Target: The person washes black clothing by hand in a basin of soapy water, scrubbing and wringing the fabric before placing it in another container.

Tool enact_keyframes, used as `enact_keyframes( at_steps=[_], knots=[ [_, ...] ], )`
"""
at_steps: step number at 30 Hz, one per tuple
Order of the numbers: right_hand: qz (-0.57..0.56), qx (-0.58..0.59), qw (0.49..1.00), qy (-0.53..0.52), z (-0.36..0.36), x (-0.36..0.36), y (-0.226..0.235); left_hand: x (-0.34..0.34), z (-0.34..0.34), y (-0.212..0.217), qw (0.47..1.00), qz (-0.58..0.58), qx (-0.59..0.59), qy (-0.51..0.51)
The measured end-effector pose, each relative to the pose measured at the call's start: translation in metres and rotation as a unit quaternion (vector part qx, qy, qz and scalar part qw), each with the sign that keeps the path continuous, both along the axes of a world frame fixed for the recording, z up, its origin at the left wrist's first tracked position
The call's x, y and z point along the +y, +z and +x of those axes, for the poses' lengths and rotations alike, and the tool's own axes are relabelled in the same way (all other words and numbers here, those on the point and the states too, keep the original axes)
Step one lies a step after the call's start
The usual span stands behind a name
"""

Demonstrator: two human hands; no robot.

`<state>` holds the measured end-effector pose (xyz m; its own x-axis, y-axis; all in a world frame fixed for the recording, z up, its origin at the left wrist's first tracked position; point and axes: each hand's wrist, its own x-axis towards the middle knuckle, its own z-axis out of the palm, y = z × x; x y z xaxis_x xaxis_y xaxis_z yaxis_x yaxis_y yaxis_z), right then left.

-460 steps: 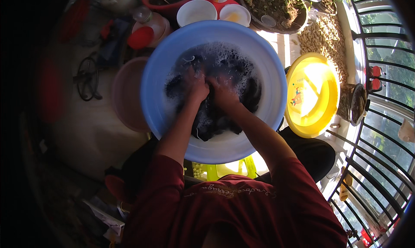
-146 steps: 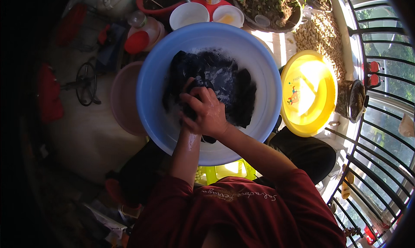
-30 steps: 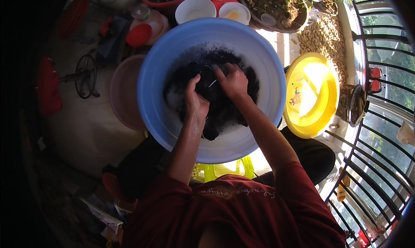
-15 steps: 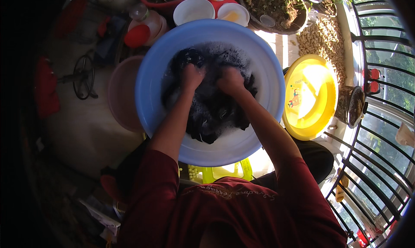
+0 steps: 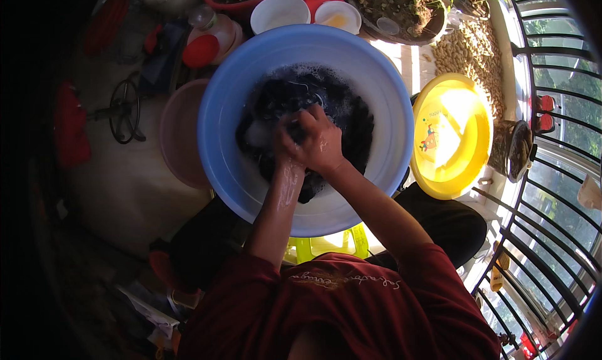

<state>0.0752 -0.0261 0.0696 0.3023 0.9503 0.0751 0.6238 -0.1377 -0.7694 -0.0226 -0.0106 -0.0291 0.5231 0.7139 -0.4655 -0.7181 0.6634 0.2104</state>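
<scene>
A big blue basin (image 5: 221, 178) holds soapy water and a soaked black garment (image 5: 351, 125); its kind does not show. Above its middle my two wet hands are brought together. My right hand (image 5: 322, 142) has bent fingers around a bunch of the black cloth. Pressed against it, my left hand (image 5: 286, 140) is closed at the same bunch, its fingers partly hidden. Suds lie on the water and on my left wrist.
To the right stands a yellow basin (image 5: 423, 172), near a barred window (image 5: 558, 190). Left of the blue basin is a pink basin (image 5: 179, 134). White bowls (image 5: 280, 15) and a planter (image 5: 407, 31) stand beyond; a yellow-green stool (image 5: 304, 250) is close to me.
My hands were apart, pressed down into the cloth and suds. They have come together and nearer to me, the right moving left, with cloth bunched between them.
</scene>
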Motion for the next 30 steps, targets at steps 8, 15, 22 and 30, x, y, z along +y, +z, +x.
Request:
enact_keyframes(
  at_steps=[8, 15, 22, 30],
  knots=[
    [-0.097, -0.101, 0.987, -0.078, 0.047, 0.003, -0.056, 0.041, 0.010, 0.039, 0.945, 0.073, 0.318, -0.004],
    [-0.155, -0.155, 0.973, 0.074, 0.025, -0.014, -0.092, 0.071, 0.004, -0.022, 0.482, 0.433, 0.730, -0.218],
    [-0.111, -0.045, 0.992, 0.035, 0.033, 0.013, -0.027, 0.092, 0.004, -0.044, 0.901, 0.153, 0.387, -0.126],
    [0.075, -0.040, 0.988, 0.131, -0.045, -0.039, 0.059, 0.064, -0.026, -0.020, 0.896, -0.121, -0.365, -0.223]
  ],
)
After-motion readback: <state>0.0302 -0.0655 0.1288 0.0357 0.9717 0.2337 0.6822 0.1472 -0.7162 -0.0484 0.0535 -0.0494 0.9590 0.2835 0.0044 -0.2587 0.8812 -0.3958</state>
